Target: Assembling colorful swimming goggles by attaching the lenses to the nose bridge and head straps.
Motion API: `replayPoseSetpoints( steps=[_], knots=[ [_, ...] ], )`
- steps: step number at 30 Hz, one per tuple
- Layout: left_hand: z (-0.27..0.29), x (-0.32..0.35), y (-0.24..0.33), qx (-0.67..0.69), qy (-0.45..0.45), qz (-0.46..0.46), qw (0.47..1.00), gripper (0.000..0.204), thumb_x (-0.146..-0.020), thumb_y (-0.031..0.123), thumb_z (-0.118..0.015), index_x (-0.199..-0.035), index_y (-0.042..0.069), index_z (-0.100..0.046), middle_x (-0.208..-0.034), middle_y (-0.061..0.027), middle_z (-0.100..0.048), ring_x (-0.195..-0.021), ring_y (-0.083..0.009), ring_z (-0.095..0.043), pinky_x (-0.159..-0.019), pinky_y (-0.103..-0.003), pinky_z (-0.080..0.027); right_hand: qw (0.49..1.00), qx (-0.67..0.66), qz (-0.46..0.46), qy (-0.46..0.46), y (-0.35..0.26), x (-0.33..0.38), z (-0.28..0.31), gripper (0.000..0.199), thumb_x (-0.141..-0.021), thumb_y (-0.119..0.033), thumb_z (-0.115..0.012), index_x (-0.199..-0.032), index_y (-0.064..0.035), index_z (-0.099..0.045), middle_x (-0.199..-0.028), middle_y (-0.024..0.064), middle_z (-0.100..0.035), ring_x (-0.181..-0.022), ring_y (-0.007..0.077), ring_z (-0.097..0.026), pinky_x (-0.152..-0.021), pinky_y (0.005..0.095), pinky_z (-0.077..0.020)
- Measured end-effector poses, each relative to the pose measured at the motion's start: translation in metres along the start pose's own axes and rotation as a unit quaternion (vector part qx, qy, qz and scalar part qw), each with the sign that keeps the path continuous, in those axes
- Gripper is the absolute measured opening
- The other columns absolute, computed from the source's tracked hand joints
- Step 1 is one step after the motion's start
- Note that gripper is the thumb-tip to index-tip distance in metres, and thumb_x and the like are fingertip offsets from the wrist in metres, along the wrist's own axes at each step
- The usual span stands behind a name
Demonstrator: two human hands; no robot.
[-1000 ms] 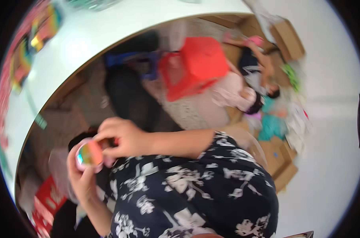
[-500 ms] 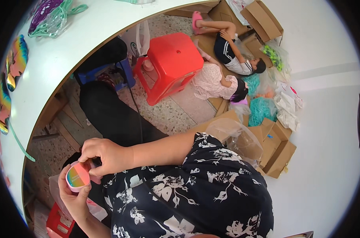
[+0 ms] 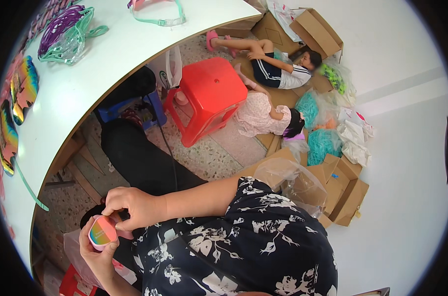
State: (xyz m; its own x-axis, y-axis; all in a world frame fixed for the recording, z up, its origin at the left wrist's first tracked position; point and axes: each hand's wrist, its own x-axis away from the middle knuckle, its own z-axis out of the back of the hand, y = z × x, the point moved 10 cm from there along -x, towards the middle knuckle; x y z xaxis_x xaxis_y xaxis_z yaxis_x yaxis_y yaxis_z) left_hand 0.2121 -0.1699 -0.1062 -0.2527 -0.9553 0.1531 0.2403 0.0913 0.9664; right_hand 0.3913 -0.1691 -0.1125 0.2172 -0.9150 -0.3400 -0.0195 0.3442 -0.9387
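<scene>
Holding: small pink-rimmed piece with a rainbow mirror lens, cradled low at the lap, below the edge of the white surface
Left hand: under the piece, palm up, fingers curled round its lower rim and clamped on it
Right hand: over the top, forearm crossing the body, fingers pinched together on the upper edge of the piece
Weight: judged light, thin plastic, easily carried by two fingertips
Stiffness: frame probably firm with a little give; lens likely rigid
Slipperiness: glossy coated lens face, likely slick and quick to smudge
Fragility: mirror coating looks easy to scratch; rim tougher than the face
Best hold: by the pink rim, at opposite sides, pads off the coloured face
Nearby on the surface: more rainbow lenses along the left rim, a purple and green bundle of goggles, one pale pink pair
Beyond: red plastic stool on the floor, two people lying among cardboard boxes, well apart from the hands
</scene>
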Motion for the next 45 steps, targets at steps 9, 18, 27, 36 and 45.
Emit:
replayPoseSetpoints(
  steps=[9,18,27,36,45],
  knots=[
    [-0.002,0.003,0.006,0.009,-0.024,0.005,1.000,0.079,-0.064,0.027,-0.095,-0.128,-0.003,-0.059,-0.117,-0.0081,-0.064,-0.107,-0.0177,-0.062,-0.095,-0.031,-0.049,1.000,-0.007,-0.008,-0.025,0.003,-0.001,-0.012,0.033,-0.072,-0.009,-0.079,-0.104,-0.0027,-0.071,-0.098,0.0098,-0.062,-0.087,0.0227,-0.063,-0.077,0.0327,-0.0530],
    [0.009,0.005,-0.003,-0.063,0.001,-0.033,0.997,0.081,-0.064,0.031,-0.094,-0.128,-0.003,-0.060,-0.119,-0.0092,-0.064,-0.106,-0.0189,-0.063,-0.095,-0.033,-0.049,0.997,0.000,-0.024,-0.071,0.000,-0.010,-0.014,0.036,-0.070,-0.012,-0.082,-0.104,-0.0040,-0.071,-0.096,0.0090,-0.062,-0.088,0.0224,-0.063,-0.079,0.0327,-0.0525],
    [-0.007,-0.003,0.005,0.047,-0.030,0.003,0.998,0.093,-0.060,0.048,-0.093,-0.127,-0.008,-0.059,-0.117,-0.0135,-0.066,-0.106,-0.0213,-0.065,-0.094,-0.033,-0.051,0.925,-0.267,-0.201,-0.183,0.024,-0.011,-0.029,0.058,-0.087,-0.027,-0.078,-0.132,0.0012,-0.054,-0.117,0.0109,-0.062,-0.104,0.0179,-0.061,-0.090,0.0294,-0.0505],
    [-0.003,0.000,-0.007,0.112,-0.001,-0.001,0.994,0.093,-0.057,0.048,-0.095,-0.124,-0.006,-0.061,-0.116,-0.0139,-0.067,-0.105,-0.0216,-0.067,-0.095,-0.034,-0.052,0.885,-0.335,-0.255,-0.196,0.027,-0.004,-0.031,0.050,-0.091,-0.016,-0.074,-0.133,0.0013,-0.054,-0.100,0.0033,-0.061,-0.094,0.0101,-0.061,-0.086,0.0263,-0.0508],
    [-0.024,-0.014,0.017,0.114,-0.112,-0.048,0.986,0.070,-0.060,0.016,-0.095,-0.122,-0.003,-0.066,-0.116,-0.0103,-0.068,-0.106,-0.0177,-0.064,-0.093,-0.031,-0.049,0.864,-0.389,-0.295,-0.124,0.034,0.000,-0.018,0.030,-0.090,-0.011,-0.072,-0.117,0.0021,-0.066,-0.104,0.0109,-0.071,-0.088,0.0154,-0.069,-0.077,0.0278,-0.0567]
  ],
)
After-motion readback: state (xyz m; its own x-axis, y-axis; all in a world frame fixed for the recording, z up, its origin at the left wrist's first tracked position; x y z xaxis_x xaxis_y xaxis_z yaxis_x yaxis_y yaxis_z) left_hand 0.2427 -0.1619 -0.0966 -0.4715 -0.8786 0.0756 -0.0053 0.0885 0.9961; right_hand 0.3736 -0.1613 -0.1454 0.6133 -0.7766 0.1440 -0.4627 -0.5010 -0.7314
